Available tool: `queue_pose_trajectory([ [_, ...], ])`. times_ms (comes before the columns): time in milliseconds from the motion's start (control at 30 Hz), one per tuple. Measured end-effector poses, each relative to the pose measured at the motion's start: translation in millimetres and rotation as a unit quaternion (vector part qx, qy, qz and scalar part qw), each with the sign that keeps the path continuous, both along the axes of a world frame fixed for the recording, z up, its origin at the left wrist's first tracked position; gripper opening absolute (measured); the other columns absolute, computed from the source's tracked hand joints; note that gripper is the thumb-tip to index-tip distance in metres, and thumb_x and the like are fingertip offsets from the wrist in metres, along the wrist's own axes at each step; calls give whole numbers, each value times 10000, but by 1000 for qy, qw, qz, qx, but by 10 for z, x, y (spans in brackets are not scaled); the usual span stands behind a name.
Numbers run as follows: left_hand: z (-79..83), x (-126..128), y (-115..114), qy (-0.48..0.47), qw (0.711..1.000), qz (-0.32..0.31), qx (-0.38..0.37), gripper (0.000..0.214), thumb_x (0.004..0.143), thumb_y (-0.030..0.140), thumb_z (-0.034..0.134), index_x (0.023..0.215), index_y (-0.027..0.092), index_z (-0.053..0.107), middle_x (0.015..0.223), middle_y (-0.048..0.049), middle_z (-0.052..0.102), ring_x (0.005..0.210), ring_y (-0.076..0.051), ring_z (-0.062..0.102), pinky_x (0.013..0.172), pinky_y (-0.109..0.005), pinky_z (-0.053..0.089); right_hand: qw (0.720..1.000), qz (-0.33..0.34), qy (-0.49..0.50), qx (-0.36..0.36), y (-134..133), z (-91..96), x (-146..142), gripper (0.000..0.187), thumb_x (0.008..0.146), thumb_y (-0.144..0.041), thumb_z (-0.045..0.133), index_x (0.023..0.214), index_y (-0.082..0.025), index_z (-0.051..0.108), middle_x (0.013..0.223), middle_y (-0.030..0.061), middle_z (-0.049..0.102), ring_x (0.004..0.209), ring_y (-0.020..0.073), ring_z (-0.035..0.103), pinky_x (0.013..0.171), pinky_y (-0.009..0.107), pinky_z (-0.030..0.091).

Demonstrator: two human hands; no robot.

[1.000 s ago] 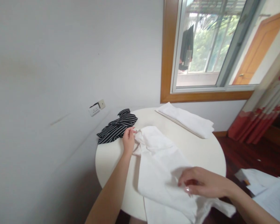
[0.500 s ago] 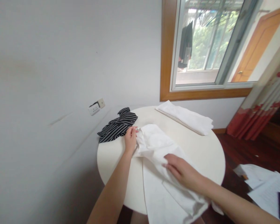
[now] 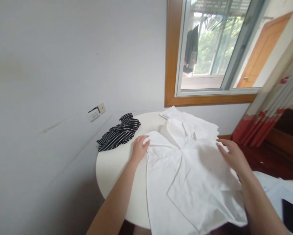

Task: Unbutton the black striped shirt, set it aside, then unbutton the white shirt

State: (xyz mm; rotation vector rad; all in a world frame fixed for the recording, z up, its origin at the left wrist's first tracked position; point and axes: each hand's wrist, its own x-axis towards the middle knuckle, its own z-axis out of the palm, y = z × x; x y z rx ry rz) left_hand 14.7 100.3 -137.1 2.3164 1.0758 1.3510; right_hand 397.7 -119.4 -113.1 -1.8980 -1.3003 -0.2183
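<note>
A white garment (image 3: pixel 197 169) lies spread over the round table, creased in the middle, with its lower part hanging past the near edge. I cannot tell what kind of garment it is. My left hand (image 3: pixel 139 148) grips its upper left corner between thumb and fingers. At the garment's right edge is my right hand (image 3: pixel 231 155), thumb and fingers apart, with no cloth visibly pinched between them. Behind the garment, partly covered by it, rests a folded white cloth (image 3: pixel 200 122). A black-and-white striped cloth (image 3: pixel 120 133) lies bunched beyond my left hand.
The white round table (image 3: pixel 112 173) stands against a wall with a socket (image 3: pixel 94 115). A wood-framed window (image 3: pixel 172 65) is behind it. At right hang red-and-white curtains (image 3: pixel 254 125). Papers (image 3: pixel 271 189) and a dark flat object (image 3: pixel 291 215) lie at lower right.
The white garment has gone from gathered to spread out wide. My right hand has moved right and away from me to its right edge. My left hand stays at the left corner.
</note>
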Motion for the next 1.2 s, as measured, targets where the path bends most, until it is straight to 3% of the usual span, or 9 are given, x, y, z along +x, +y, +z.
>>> queue_pose_trajectory([
  [167, -78, 69, -101, 175, 984, -33, -3, 400, 813, 365, 657, 1205, 293, 628, 1196, -57, 625, 1141, -274, 502, 997, -456, 381, 989, 71, -21, -129, -9, -80, -258, 355, 875, -413, 464, 1062, -183, 660, 1106, 122, 667, 1048, 258, 614, 970, 397, 450],
  [300, -15, 29, -93, 212, 976, -44, -1, 145, 852, 294, 605, 906, 248, 731, 925, -67, 679, 945, -245, 554, 895, -404, 421, 970, 71, -52, -225, -46, -288, -423, 385, 891, -363, 482, 1173, -148, 631, 1125, 147, 664, 1028, 269, 635, 939, 400, 463],
  [400, 148, -15, -112, 219, 975, -29, 14, 158, 854, 312, 601, 781, 240, 720, 848, -67, 688, 876, -243, 560, 875, -405, 410, 954, 86, -96, -272, -31, -396, -606, 400, 902, -348, 502, 1212, -121, 613, 1199, 180, 630, 1122, 295, 594, 954, 415, 451],
  [600, 845, -277, -454, 219, 973, 44, 64, 202, 873, 363, 556, 846, 227, 702, 972, -65, 697, 999, -267, 544, 954, -452, 354, 936, 85, -166, -299, 45, -461, -857, 426, 957, -323, 411, 1329, -148, 522, 1444, 170, 431, 1347, 345, 375, 1018, 534, 388],
  [733, 1402, -772, -925, 282, 953, -104, -34, 290, 915, 420, 477, 988, 229, 683, 1074, -39, 685, 1038, -206, 577, 975, -350, 397, 927, 138, -174, -303, 97, -407, -752, 429, 944, -329, 439, 1317, -142, 540, 1423, 168, 457, 1340, 314, 392, 1044, 468, 386],
  [867, 1799, -1075, -1328, 409, 838, -263, -247, 285, 888, 460, 526, 1018, 276, 700, 1001, 6, 711, 913, -156, 638, 784, -218, 472, 913, 194, -163, -319, 175, -209, -589, 395, 914, -311, 482, 1256, -155, 602, 1314, 140, 570, 1210, 281, 531, 1004, 387, 425],
  [933, 1892, -980, -1372, 411, 822, -289, -270, 301, 884, 462, 529, 1065, 284, 691, 979, 5, 717, 890, -154, 648, 742, -204, 469, 917, 174, -145, -327, 217, -68, -531, 380, 922, -328, 464, 1222, -160, 626, 1226, 132, 627, 1110, 270, 597, 955, 374, 453],
  [1033, 1844, -570, -1157, 381, 859, -277, -201, 316, 901, 441, 490, 1093, 276, 679, 1046, -3, 705, 943, -157, 638, 808, -217, 453, 933, 87, -145, -319, 241, 131, -429, 382, 937, -348, 444, 1207, -155, 633, 1168, 146, 647, 1065, 281, 617, 900, 387, 475],
  [1200, 1362, 343, -300, 384, 910, -145, -57, 287, 888, 353, 468, 973, 216, 704, 1053, -40, 703, 995, -190, 622, 889, -266, 436, 930, -95, -137, -327, 147, 232, -25, 405, 944, -393, 430, 1224, -155, 602, 1221, 183, 597, 1092, 343, 589, 835, 466, 490],
])
